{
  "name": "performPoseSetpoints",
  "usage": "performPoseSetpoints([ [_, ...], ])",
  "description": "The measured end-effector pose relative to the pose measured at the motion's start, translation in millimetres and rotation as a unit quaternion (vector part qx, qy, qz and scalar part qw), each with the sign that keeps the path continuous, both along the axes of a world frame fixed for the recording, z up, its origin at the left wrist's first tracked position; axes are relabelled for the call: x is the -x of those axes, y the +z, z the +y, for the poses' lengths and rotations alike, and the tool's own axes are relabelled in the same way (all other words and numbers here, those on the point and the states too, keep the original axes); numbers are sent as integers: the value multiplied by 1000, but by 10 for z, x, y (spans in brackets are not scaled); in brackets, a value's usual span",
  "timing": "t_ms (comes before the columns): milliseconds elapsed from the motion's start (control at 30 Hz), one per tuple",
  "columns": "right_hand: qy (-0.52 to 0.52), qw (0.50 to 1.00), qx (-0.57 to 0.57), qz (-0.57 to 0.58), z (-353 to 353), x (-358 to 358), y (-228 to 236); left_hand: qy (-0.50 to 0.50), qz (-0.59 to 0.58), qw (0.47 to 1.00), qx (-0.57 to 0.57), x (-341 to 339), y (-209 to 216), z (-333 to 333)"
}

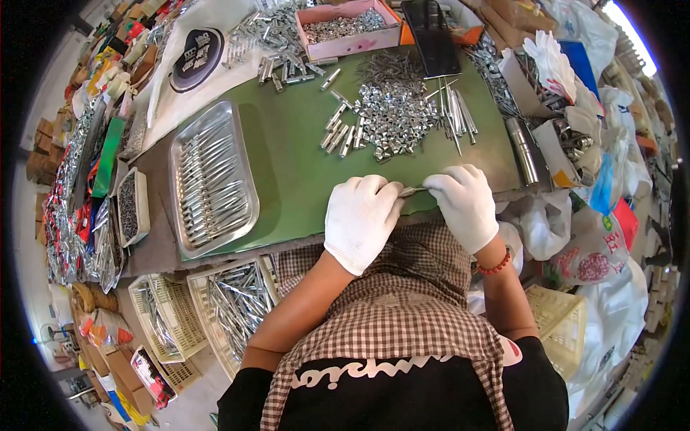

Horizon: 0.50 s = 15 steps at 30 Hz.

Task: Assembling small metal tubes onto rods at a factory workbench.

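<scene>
Both my hands wear white knitted gloves and meet at the near edge of the green work mat (287, 165). My left hand (361, 221) pinches one end of a small slim metal part (411, 192). The fingertips of my right hand (463, 205) close on its other end, so most of it is hidden. Just beyond lies a heap of small shiny metal pieces (395, 115), with several short metal tubes (338, 136) along its left side. Slender pointed metal rods (460, 115) lie to the heap's right. Dark thin pins (388, 68) are piled behind it.
At left, a metal tray (253, 205) holds a row of pointed metal rods. A pink box (352, 44) of small parts and a black phone (431, 39) stand at the back. A metal cylinder (522, 152) lies right. Below the table, a plastic basket (198, 294) holds metal rods.
</scene>
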State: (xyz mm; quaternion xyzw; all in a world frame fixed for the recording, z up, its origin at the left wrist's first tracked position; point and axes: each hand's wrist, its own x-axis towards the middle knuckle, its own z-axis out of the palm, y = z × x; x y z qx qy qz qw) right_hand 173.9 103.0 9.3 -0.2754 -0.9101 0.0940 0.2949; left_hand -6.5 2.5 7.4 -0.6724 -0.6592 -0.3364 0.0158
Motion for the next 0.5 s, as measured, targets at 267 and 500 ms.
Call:
performPoseSetpoints([
  [267, 26, 1000, -2, -4, 69, 16, 2, -24, 30, 999, 10, 32, -58, 2],
  [500, -36, 999, 26, 14, 206, 36, 132, -17, 47, 999, 1, 37, -54, -34],
])
